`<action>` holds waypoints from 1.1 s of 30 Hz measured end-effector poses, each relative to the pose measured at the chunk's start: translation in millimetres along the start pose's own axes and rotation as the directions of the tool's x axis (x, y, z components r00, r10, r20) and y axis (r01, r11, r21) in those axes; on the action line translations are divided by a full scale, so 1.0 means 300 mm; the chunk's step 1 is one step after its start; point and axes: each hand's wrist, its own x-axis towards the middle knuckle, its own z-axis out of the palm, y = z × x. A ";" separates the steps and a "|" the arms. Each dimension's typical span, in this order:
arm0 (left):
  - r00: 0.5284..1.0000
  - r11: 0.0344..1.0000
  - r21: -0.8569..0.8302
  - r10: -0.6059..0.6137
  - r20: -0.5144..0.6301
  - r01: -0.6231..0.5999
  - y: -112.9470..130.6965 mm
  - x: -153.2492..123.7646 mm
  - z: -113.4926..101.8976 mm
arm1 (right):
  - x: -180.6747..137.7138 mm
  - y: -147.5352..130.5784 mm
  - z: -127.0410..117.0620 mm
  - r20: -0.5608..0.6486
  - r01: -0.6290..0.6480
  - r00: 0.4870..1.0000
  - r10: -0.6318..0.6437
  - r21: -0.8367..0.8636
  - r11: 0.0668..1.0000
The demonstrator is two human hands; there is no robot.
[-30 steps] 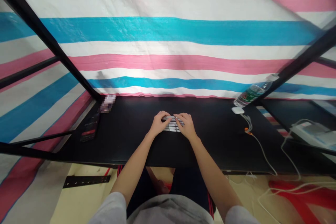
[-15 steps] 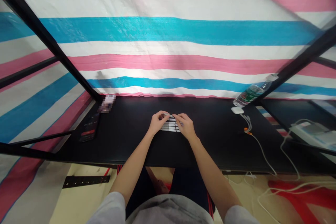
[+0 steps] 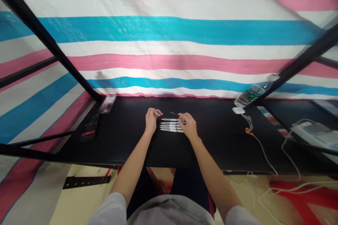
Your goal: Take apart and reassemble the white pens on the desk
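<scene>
Several white-and-grey pens (image 3: pixel 170 126) lie side by side on the black tabletop (image 3: pixel 121 126), their dark tips pointing left. Just left of and beyond their tips, my left hand (image 3: pixel 152 121) is closed around a short white pen barrel piece (image 3: pixel 156 113). My right hand (image 3: pixel 188 125) hovers at the right ends of the row, pinching a pen whose thin dark refill (image 3: pixel 173 113) sticks out to the left. A gap separates the barrel piece from the refill. My right fingers hide the rear of that pen and some ends of the row.
A phone (image 3: pixel 89 129) lies at the left, with a small blurred item (image 3: pixel 108 104) behind it. On the right are a tilted water bottle (image 3: pixel 251 94), a white charger (image 3: pixel 238 110) and cables (image 3: pixel 260 144). Black frame bars (image 3: pixel 71 70) and striped sheeting (image 3: pixel 169 31) enclose the table.
My hands, close together over the row before, have moved apart. The left went left with the barrel piece, and the refill now shows at my right hand. The row of pens is more exposed.
</scene>
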 end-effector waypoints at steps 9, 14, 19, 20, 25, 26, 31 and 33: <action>0.962 0.950 0.311 -0.113 0.249 0.030 0.001 -0.042 0.011 | 0.005 -0.018 -0.009 0.048 0.036 0.998 -0.037 0.024 0.999; 0.922 0.876 0.472 -0.095 0.375 -0.102 0.020 -0.059 0.011 | 0.004 -0.026 -0.012 0.084 0.062 0.994 -0.067 0.060 0.996; 0.919 0.835 0.530 -0.082 0.386 -0.148 0.034 -0.062 0.015 | 0.004 -0.028 -0.014 0.107 0.048 0.993 -0.053 0.054 0.997; 0.918 0.834 0.531 -0.083 0.388 -0.149 0.036 -0.063 0.016 | 0.004 -0.029 -0.014 0.111 0.043 0.993 -0.049 0.055 0.998; 0.913 0.822 0.543 -0.075 0.401 -0.171 0.039 -0.067 0.020 | 0.004 -0.029 -0.011 0.109 0.056 0.992 -0.061 0.052 0.997; 0.911 0.818 0.546 -0.070 0.406 -0.180 0.037 -0.067 0.020 | 0.004 -0.028 -0.011 0.106 0.065 0.992 -0.070 0.052 0.997; 0.899 0.804 0.556 -0.064 0.433 -0.211 0.027 -0.065 0.017 | 0.004 -0.033 -0.010 0.116 0.088 0.989 -0.093 0.050 0.995; 0.899 0.799 0.560 -0.058 0.435 -0.219 0.022 -0.064 0.015 | 0.004 -0.034 -0.009 0.129 0.089 0.987 -0.094 0.050 0.995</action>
